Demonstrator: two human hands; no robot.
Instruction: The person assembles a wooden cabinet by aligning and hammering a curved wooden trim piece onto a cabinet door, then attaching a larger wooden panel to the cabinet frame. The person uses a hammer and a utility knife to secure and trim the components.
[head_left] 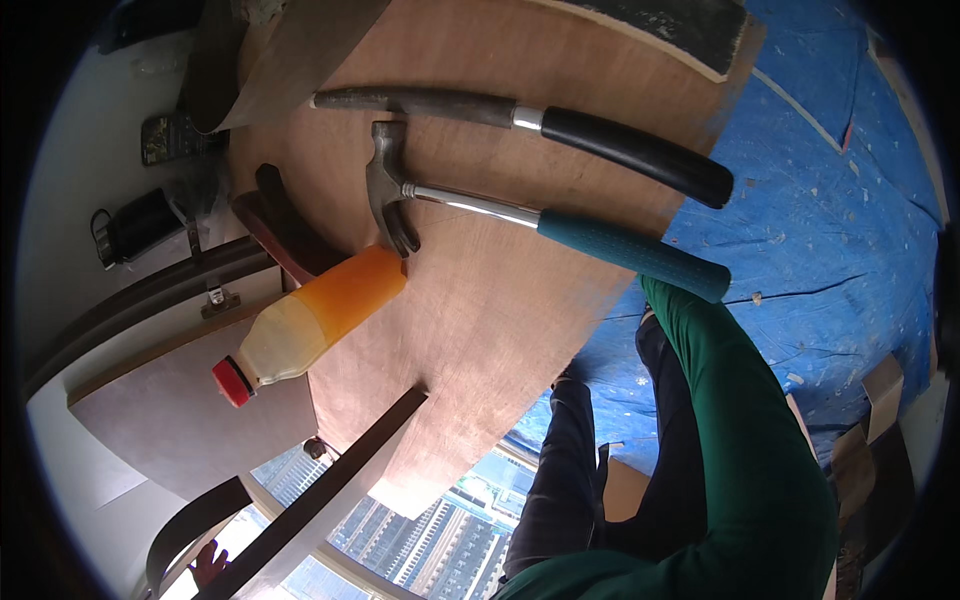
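Note:
Low at the left, my left hand (pixel 208 566) shows small and dark against the bright window, fingers apart, beside a long dark-edged board (pixel 335 485); whether it touches the board is unclear. My right arm, in a green sleeve (pixel 745 420), reaches up to the tabletop's edge, where the hand is hidden. Nearest that sleeve is a claw hammer (pixel 635 255) with a teal grip, lying on the wooden tabletop (pixel 490 310). Beyond it rests a black-handled tool (pixel 630 150) with a dark metal head. A bottle of orange liquid (pixel 340 305) with a red cap lies near the hammer's claw.
A curved dark-red piece (pixel 280 225) lies behind the bottle. Along the left are a black flask (pixel 150 225), a phone-like object (pixel 165 138) and a grey panel (pixel 195 400). Blue sheeting (pixel 810 240) covers the floor at right. A dark slab (pixel 660 30) sits at the far edge.

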